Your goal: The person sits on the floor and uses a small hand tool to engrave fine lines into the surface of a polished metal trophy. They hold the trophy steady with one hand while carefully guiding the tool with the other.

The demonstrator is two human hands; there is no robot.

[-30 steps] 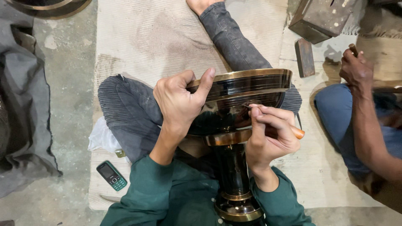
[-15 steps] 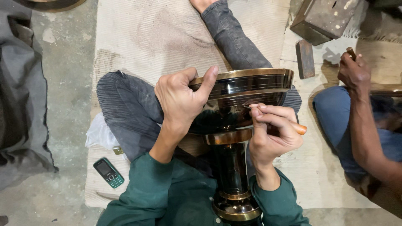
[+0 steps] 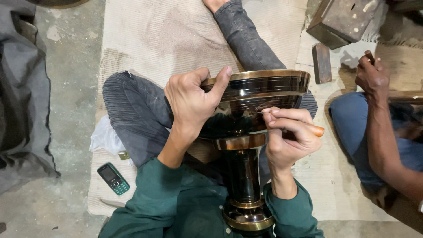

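Note:
A dark, glossy metal pedestal vessel point(image 3: 264, 90) with brass-coloured bands lies across my lap, its bowl pointing away and its foot near my chest. My left hand point(image 3: 191, 103) grips the bowl's rim from the left, thumb over the brass edge. My right hand point(image 3: 288, 136) holds a thin engraving tool point(image 3: 317, 130) with an orange wooden handle. Its metal tip touches the dark underside of the bowl.
I sit cross-legged on a pale woven mat point(image 3: 150, 39). A small green mobile phone point(image 3: 113, 178) lies by my left knee. At right another person's hand point(image 3: 372, 77) holds a tool. A metal block point(image 3: 341, 20) and a small wooden piece point(image 3: 322, 63) lie beyond.
The view has shifted slightly. Both hands keep their hold on the vessel and tool, with the tool tip staying on the bowl.

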